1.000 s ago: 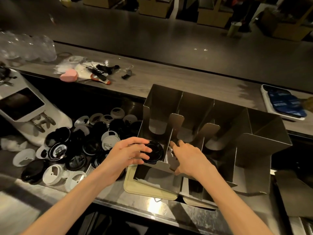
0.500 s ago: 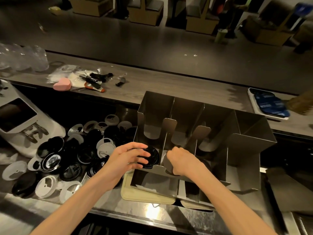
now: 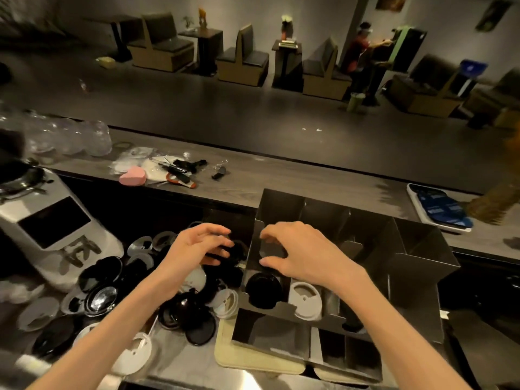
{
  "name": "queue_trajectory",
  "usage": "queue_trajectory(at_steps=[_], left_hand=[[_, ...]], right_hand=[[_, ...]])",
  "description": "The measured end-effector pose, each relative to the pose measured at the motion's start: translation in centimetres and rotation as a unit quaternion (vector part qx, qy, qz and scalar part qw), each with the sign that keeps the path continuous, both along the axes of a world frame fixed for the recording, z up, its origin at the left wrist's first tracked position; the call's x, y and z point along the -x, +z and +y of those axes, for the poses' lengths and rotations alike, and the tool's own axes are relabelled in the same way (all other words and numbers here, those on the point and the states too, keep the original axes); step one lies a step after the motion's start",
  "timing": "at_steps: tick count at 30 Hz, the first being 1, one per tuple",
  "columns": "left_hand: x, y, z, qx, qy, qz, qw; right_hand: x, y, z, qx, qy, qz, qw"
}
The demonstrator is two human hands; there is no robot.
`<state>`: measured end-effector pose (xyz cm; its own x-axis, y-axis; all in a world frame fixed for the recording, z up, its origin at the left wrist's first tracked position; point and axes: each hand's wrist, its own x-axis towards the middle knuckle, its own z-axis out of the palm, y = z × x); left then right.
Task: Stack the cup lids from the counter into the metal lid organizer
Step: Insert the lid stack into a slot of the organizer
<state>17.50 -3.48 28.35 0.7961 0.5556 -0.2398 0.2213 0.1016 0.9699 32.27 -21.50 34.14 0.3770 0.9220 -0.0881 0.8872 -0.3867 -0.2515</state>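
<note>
A person stands behind a dim café bar, both bare forearms reaching forward. The left hand (image 3: 197, 246) hovers over a loose heap of black and white cup lids (image 3: 118, 294) spread on the steel counter (image 3: 180, 361), its fingers curled; whether they grip anything I cannot tell, since the hand is blurred. The right hand (image 3: 298, 253) sits over the metal lid organizer (image 3: 416, 277), thumb and fingers bent in a loose claw, apparently holding nothing. Inside the organizer, black lids (image 3: 263, 288) fill the leftmost slot and white lids (image 3: 306, 298) the next. A white machine (image 3: 47, 229) stands at far left. Beyond, a raised wooden ledge (image 3: 281, 175) carries a pink object (image 3: 132, 175), small tools and clear cups (image 3: 70, 136). Further back are dark flooring, booth seats (image 3: 242, 63) and small tables.
</note>
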Motion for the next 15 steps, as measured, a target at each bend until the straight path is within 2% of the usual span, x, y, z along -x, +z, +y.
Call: queue_trajectory(at_steps=[3, 8, 15], left_hand=[[1.9, -1.6, 2.5, -0.043, 0.012, 0.021, 0.999], [6.9, -7.1, 6.5, -0.087, 0.035, 0.100, 0.991], [14.1, -18.0, 9.8, -0.095, 0.013, 0.240, 0.966]], right_hand=[[2.5, -0.9, 3.3, -0.029, 0.037, 0.041, 0.998], [7.0, -6.5, 9.2, 0.005, 0.070, 0.072, 0.995], [10.3, -19.5, 13.6, 0.112, -0.003, 0.134, 0.985]])
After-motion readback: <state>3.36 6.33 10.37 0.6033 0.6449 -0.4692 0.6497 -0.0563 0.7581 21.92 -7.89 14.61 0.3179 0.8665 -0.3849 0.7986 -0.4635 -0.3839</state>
